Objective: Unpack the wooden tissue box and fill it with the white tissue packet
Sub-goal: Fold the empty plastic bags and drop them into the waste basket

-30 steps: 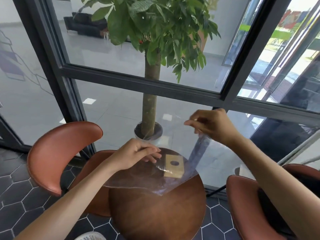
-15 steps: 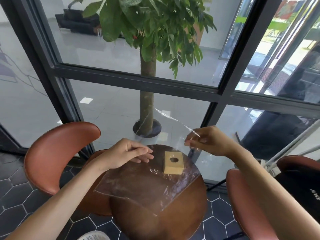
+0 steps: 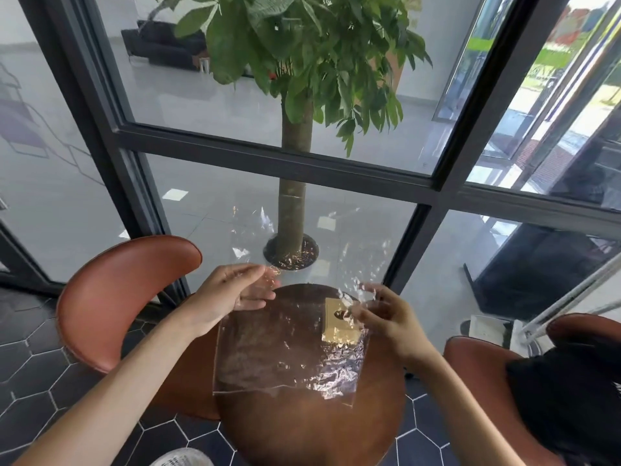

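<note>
Wooden tissue box (image 3: 339,319), small and pale with a round hole in its top, sits at the far right of a round wooden table (image 3: 302,418), partly behind the right hand (image 3: 386,317), whose spread fingers touch crinkled clear plastic wrap (image 3: 285,351). Across from it, the left hand (image 3: 235,290) is open, palm inward, at the film's far left edge. Judging by looks, the box is light and rigid, best gripped by its side walls, while the film is flimsy and slippery; no tissue packet is visible

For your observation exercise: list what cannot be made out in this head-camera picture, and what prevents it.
- White tissue packet: nowhere in the head view.
- Wooden tissue box: partly hidden by the right hand and glare on the clear plastic wrap.
- Left hand: whether its fingers grip the wrap is unclear through the film.
</note>
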